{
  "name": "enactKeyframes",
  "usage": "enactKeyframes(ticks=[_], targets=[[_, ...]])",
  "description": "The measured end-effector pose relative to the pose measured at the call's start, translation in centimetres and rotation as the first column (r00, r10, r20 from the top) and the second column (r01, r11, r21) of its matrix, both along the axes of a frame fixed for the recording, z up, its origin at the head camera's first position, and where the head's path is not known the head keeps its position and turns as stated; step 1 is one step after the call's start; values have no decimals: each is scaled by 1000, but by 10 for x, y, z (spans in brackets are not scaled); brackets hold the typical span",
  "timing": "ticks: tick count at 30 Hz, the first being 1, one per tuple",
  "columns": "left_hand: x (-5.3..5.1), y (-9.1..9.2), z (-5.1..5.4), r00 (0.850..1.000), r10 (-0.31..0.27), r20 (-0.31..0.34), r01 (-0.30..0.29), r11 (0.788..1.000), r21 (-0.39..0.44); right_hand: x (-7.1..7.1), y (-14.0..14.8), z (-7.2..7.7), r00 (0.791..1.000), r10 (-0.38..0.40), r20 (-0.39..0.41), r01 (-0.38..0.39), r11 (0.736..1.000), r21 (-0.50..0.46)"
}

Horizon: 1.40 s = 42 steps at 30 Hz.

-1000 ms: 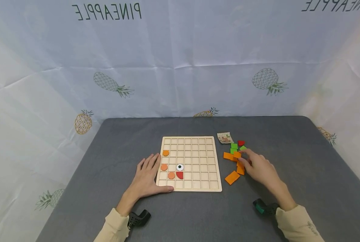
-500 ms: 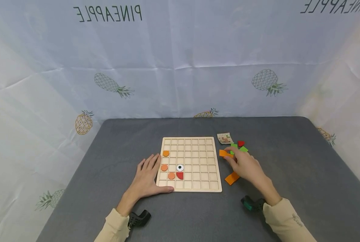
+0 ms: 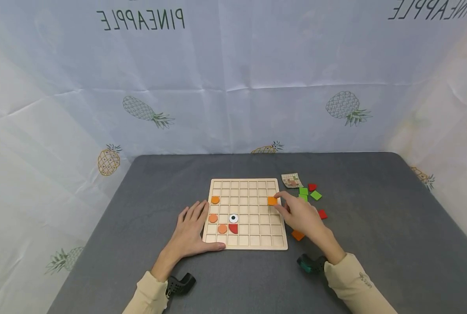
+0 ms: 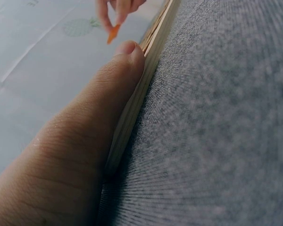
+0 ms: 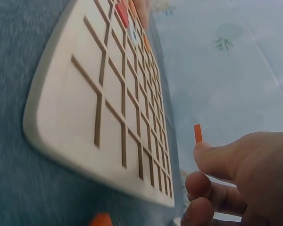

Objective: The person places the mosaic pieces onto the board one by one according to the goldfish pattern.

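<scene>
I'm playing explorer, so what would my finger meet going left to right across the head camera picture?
Bare left hand, round white piece with a black dot, flat orange square piece, small printed card, flat green diamond-turned piece.

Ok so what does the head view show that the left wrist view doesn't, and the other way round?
Only the head view shows the green pieces, the patterned card and the eye disc on the board. Only the left wrist view shows the board's side edge up close and the orange piece thin, nearly edge-on. Both share the board, part of the left hand, and the right hand pinching that piece.
</scene>
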<state>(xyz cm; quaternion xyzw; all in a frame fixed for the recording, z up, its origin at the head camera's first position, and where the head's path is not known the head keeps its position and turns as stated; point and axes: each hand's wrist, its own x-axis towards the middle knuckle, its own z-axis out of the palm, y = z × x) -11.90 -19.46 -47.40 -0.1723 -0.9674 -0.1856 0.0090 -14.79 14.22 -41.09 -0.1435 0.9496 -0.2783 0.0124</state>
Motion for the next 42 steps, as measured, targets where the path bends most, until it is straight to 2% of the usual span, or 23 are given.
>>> enactKeyframes(ticks=[6,14,23,31,42], targets=[[0,0,-2,1000,2,5,-2,1000,1,-2,-15,-4,999,43,10,-42,999,-32],[1,1,-1,1000,3,0,-3,1000,-2,-4,-38,-6,998,42,38,-42,999,-9],[0,1,-3,1000,6,-1,-7,1000,-23,-5,-65,-12,992,88,90,-84,995,-48],[0,1,-1,1000,-1,-13,0,1000,-16,-8,-80,-18,988,116,98,-112,993,-48],[-1,2,0,1000,8,-11,-8,1000,-30,-13,-89,-22,989,108,100,-107,994,-15]])
